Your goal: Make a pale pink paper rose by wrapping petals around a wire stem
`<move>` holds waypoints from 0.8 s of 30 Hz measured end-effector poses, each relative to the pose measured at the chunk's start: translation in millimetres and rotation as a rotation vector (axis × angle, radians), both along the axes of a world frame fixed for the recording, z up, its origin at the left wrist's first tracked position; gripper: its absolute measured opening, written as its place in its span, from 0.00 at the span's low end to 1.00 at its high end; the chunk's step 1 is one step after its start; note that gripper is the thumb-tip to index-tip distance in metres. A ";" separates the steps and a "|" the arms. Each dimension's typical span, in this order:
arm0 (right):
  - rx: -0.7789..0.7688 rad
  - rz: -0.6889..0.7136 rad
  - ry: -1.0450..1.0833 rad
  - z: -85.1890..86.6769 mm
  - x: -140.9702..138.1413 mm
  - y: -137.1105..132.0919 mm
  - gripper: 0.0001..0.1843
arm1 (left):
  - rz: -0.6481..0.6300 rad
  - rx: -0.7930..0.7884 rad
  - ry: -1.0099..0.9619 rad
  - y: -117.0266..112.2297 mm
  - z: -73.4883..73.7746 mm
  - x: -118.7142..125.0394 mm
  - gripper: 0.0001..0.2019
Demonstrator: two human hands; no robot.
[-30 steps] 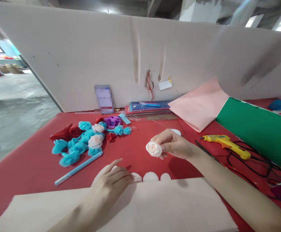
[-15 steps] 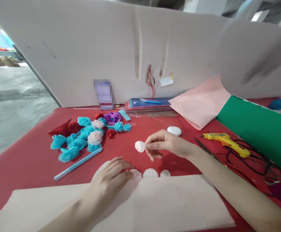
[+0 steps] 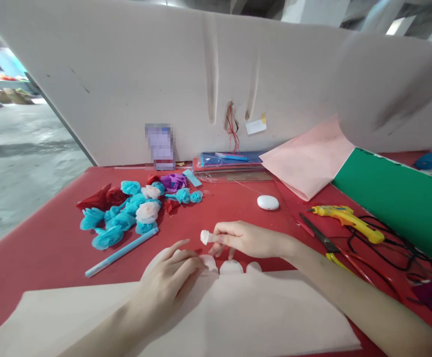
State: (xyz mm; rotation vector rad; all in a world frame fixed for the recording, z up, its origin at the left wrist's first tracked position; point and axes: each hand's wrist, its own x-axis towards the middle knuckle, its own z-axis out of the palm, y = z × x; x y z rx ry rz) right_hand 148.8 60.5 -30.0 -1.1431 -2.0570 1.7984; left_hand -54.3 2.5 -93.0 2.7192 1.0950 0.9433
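Observation:
Between the fingertips of my right hand [image 3: 238, 239], closed in a pinch, is a small white paper flower [image 3: 205, 237] with its rolled head pointing left. My left hand [image 3: 174, 272] lies flat over the far edge of a large pale paper sheet [image 3: 268, 307], its fingers stretched out. Its index fingertip touches a rounded white paper petal [image 3: 210, 263]. Two more round petals, a middle one [image 3: 231, 267] and a smaller one [image 3: 253, 267], sit along the sheet's edge below my right hand. Another white piece [image 3: 155, 263] shows partly behind my left hand.
Blue paper roses [image 3: 121, 220] cluster with red, purple and pale pink ones at left, beside a light blue pen [image 3: 122, 252]. At right are scissors [image 3: 325, 238], a yellow glue gun [image 3: 349, 220] with a black cord, and a green board [image 3: 394, 198]. A white thread case [image 3: 268, 202] lies mid-table.
My right hand has come down and slightly left with the paper flower, which now shows its side. My left hand has barely shifted. More of the scissors shows.

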 end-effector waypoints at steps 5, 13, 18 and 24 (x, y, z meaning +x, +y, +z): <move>0.008 0.019 -0.034 0.6 -2.0 -2.6 0.20 | -0.002 -0.073 -0.010 -2.2 2.8 -0.4 0.10; 0.121 0.020 -0.125 -11.0 -4.4 -0.5 0.15 | 0.012 -0.228 -0.073 -3.2 -5.9 -7.7 0.08; 0.122 0.019 -0.137 -11.0 -5.9 -1.6 0.14 | 0.019 -0.327 -0.109 -1.3 -4.5 -8.6 0.08; 0.102 0.019 -0.137 -8.8 -4.3 -0.5 0.13 | -0.009 -0.402 -0.174 -2.7 -4.2 -11.3 0.08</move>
